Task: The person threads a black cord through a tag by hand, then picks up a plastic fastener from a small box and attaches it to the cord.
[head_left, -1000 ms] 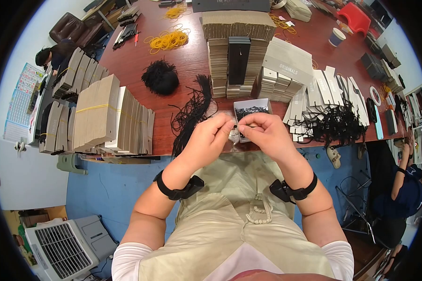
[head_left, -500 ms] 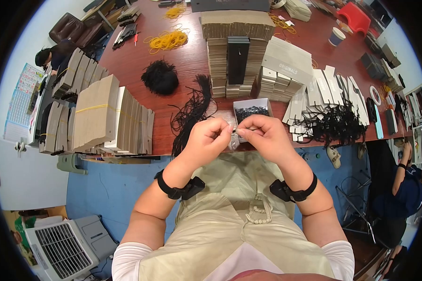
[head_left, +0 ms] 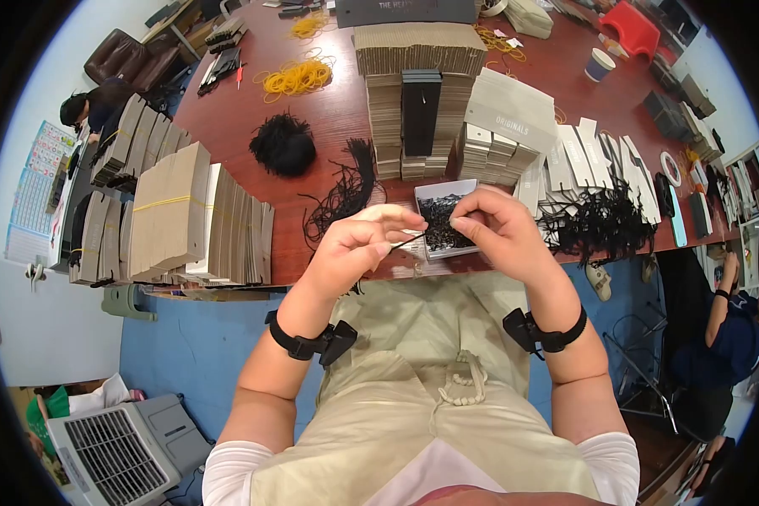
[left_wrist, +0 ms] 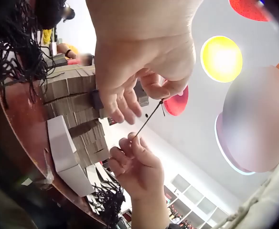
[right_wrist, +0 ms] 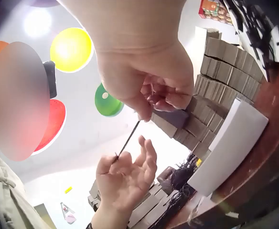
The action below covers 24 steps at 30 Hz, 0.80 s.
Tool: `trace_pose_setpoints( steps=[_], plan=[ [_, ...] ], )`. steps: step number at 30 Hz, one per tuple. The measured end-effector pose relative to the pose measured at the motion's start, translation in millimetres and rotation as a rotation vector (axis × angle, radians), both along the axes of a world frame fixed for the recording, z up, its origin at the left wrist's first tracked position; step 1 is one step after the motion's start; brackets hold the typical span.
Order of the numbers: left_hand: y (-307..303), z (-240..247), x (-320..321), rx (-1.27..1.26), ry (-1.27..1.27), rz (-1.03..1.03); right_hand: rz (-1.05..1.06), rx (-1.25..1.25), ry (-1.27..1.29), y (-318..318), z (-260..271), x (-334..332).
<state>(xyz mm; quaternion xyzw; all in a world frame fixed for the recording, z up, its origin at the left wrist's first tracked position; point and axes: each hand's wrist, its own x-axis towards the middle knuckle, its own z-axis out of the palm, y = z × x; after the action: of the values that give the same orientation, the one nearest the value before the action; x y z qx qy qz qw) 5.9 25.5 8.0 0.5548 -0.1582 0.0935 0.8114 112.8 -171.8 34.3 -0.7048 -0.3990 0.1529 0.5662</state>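
A thin black cord [left_wrist: 149,119] is stretched between my two hands, in front of the body at the table edge. My left hand [head_left: 354,246] pinches one end, where a small knot and a short tail show at the fingertips in the left wrist view; its other fingers are spread. At the other end, the thumb and forefinger of my right hand [head_left: 504,229] pinch the cord. Just beyond the hands stands a small white box [head_left: 434,192] full of little black pieces. A bundle of black cords [head_left: 343,181] lies past the left hand.
Tall stacks of grey-brown cards [head_left: 419,51] rise behind the box, a black box [head_left: 420,118] against them. White tags with black strings [head_left: 594,215] spread to the right. Banded card stacks [head_left: 170,207] stand on the left, near a black cord ball [head_left: 282,145] and yellow rubber bands [head_left: 295,76].
The hands were close together at the fingertips and have drawn apart, the cord now showing between them. The left fingers have spread.
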Motion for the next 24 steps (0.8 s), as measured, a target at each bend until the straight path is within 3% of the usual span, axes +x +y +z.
trace_pose_setpoints(
  steps=[4,6,9,11,13,16,19,24],
  plan=[
    [-5,-11,6,-0.048,0.235,-0.204,0.128,-0.076,-0.409,11,15,-2],
    [-14,-7,8,0.016,0.364,-0.156,0.164,-0.110,-0.596,20,16,-3],
    [-19,-8,11,0.201,0.461,-0.045,0.104,-0.120,-0.674,17,24,10],
    [-19,-9,8,0.298,0.395,0.045,-0.003,-0.142,-0.685,8,28,26],
    [-18,-1,5,0.436,0.364,0.157,-0.307,-0.193,-0.643,-1,27,47],
    [-16,-2,4,0.294,0.511,0.104,-0.798,-0.332,-1.072,-6,23,70],
    [-16,-2,4,0.273,0.520,0.058,-0.779,-0.426,-1.136,-10,8,83],
    [-12,0,2,0.327,0.478,0.160,-0.831,-0.460,-1.237,-7,-1,74]
  ],
)
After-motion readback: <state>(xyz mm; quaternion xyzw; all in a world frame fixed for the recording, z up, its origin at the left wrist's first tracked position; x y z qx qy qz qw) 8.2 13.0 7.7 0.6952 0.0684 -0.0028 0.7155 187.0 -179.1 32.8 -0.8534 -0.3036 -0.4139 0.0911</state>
